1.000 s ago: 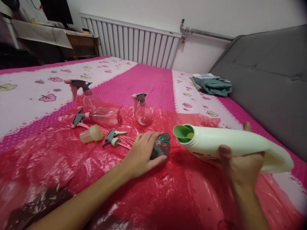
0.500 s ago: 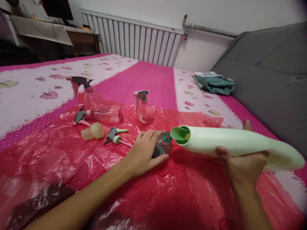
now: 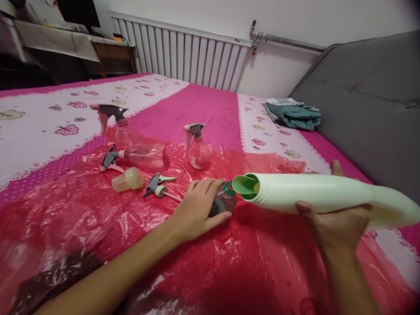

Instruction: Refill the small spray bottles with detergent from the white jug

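A clear plastic bottle [image 3: 230,201] with a green neck ring stands without a cap, and my left hand [image 3: 200,205] is wrapped round its near side. My right hand [image 3: 341,221] grips a large pale green detergent bottle [image 3: 308,190] from below, holding it tipped on its side. Its green pouring spout [image 3: 243,184] points left, at the mouth of the clear bottle. No liquid stream can be made out. To the left of my left hand lies a grey and pale green spray trigger head [image 3: 158,187], its tube running toward the hand.
Red plastic sheeting [image 3: 131,236] covers the bed's near part. Beyond the hands are an upright spray bottle [image 3: 198,153], a lying spray bottle [image 3: 144,156], another upright one [image 3: 123,131] and a yellowish cup [image 3: 126,180]. Folded clothes [image 3: 295,114] lie near the grey headboard [image 3: 370,83].
The detergent bottle's rear end has shifted slightly right and up, its spout now a little closer to the clear bottle's mouth. My left hand has barely moved.
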`<action>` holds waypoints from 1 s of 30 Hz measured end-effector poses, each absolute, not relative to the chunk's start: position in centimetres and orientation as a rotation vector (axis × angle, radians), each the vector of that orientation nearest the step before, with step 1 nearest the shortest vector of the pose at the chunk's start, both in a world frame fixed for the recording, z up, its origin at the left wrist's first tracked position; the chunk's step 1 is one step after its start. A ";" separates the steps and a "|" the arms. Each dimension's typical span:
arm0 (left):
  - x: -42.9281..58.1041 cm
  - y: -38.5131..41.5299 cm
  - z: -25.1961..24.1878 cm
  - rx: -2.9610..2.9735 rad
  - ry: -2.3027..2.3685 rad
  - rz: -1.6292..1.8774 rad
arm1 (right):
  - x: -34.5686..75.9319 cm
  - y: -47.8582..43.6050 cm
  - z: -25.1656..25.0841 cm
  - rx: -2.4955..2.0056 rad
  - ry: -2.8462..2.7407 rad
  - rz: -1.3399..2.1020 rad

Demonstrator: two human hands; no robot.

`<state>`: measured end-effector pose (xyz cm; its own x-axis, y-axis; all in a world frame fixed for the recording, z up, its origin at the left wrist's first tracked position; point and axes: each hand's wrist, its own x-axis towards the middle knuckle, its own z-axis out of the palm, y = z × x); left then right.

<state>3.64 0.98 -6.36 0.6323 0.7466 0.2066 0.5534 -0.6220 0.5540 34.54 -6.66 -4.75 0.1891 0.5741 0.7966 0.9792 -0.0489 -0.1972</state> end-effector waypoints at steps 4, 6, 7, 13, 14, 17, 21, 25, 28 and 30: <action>3.6 0.9 -6.3 2.412 1.024 0.590 | 34.0 -6.1 -4.0 -1.668 -1.405 -0.789; 3.6 0.9 -6.3 2.414 1.017 0.592 | 34.3 -5.8 -3.9 -1.642 -1.411 -0.833; 3.6 0.8 -6.2 2.414 1.015 0.591 | 34.5 -5.7 -3.9 -1.635 -1.416 -0.840; 3.5 0.8 -6.1 2.411 1.027 0.575 | 35.7 -5.3 -4.1 -1.579 -1.427 -0.925; 3.5 0.8 -6.1 2.412 1.025 0.578 | 35.8 -5.3 -4.1 -1.564 -1.437 -0.941; 3.6 0.8 -6.1 2.415 1.021 0.581 | 36.0 -5.2 -3.9 -1.485 -1.486 -0.976; 3.6 0.9 -6.1 2.407 1.031 0.556 | 36.3 -5.0 -3.6 -1.449 -1.507 -1.055; 3.7 1.1 -6.2 2.417 1.034 0.567 | 36.4 -4.8 -3.6 -1.473 -1.491 -1.039; 3.7 1.1 -6.3 2.426 1.031 0.584 | 36.4 -4.7 -3.6 -1.489 -1.486 -1.020; 3.7 1.0 -6.3 2.431 1.029 0.593 | 36.3 -4.7 -3.6 -1.489 -1.485 -1.017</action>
